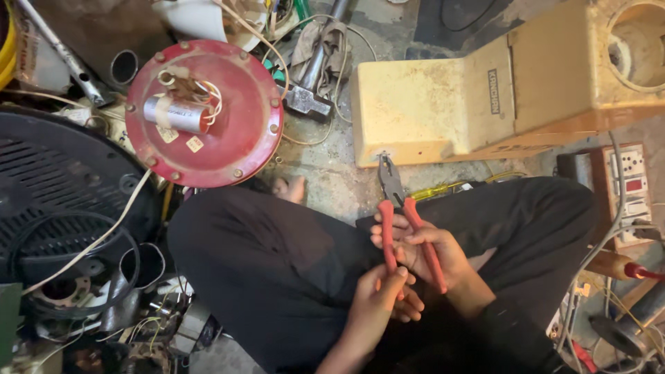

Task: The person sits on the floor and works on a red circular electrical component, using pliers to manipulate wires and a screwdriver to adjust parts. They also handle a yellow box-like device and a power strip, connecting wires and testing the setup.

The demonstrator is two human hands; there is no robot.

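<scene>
Pliers w/ red handles, gripped by right hand, left hand closed on handle end

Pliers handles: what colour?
Red, on the pliers held in both hands; head view, the only one, shows it clearly.

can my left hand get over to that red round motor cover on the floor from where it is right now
Probably yes. The left hand is wrapped on the red-handled pliers over the lap, so it would have to let go. The red motor cover lies past the left knee with only bare floor between.
</scene>
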